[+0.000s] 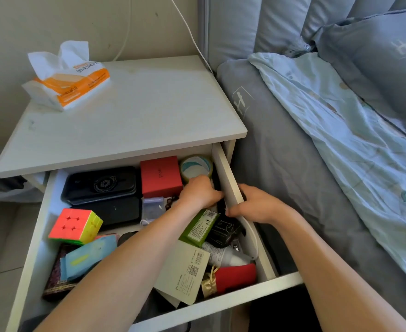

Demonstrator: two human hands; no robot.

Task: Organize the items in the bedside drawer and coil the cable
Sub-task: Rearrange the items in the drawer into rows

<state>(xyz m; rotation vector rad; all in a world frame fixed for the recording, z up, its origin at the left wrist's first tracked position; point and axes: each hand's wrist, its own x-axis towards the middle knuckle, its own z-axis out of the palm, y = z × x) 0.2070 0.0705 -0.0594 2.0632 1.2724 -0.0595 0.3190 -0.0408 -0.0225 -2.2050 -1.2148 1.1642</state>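
Grey bedding [281,164] fills the right side, with a white nightstand [125,111] against the wall and a tissue pack [70,77] at its back left corner. Its drawer [221,298] stands pulled out, crowded with a black case [98,183], a red box [160,176], a puzzle cube [74,226] and a green box [197,228]. Left hand [200,191] curls into the clutter by the tape roll [194,164]; what it grasps is hidden. Right hand [257,204] grips the drawer's right wall, where a white cable [251,232] runs along the inside.
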